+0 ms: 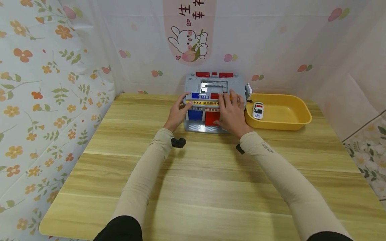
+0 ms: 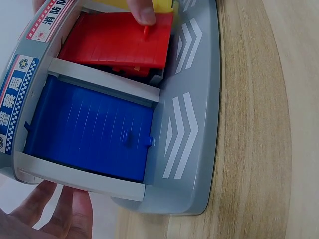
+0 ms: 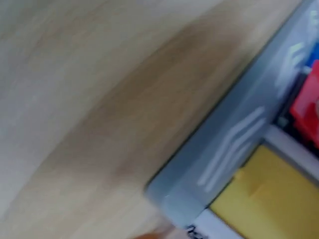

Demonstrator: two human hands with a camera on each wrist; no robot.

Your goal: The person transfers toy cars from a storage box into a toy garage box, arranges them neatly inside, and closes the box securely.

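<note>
A grey toy garage (image 1: 205, 103) with red and blue roof lights stands at the table's back edge. My left hand (image 1: 177, 115) grips its left side, thumb on the front edge; in the left wrist view those fingers (image 2: 65, 214) lie under its side wall. The right hand (image 1: 233, 113) spreads over the garage's front right, fingers on the roof edge. Its thumb (image 2: 143, 11) touches the small knob on the red door (image 2: 114, 40), whose lower edge is swung outward. The blue door (image 2: 89, 129) hangs down in its frame. The right wrist view shows the yellow door (image 3: 274, 199), blurred.
Right of the garage sits a yellow bin (image 1: 278, 125) holding a white toy police car (image 1: 258, 110). A wooden table (image 1: 193, 187) extends in front. Printed cloth (image 1: 135, 40) hangs behind the table and on the left.
</note>
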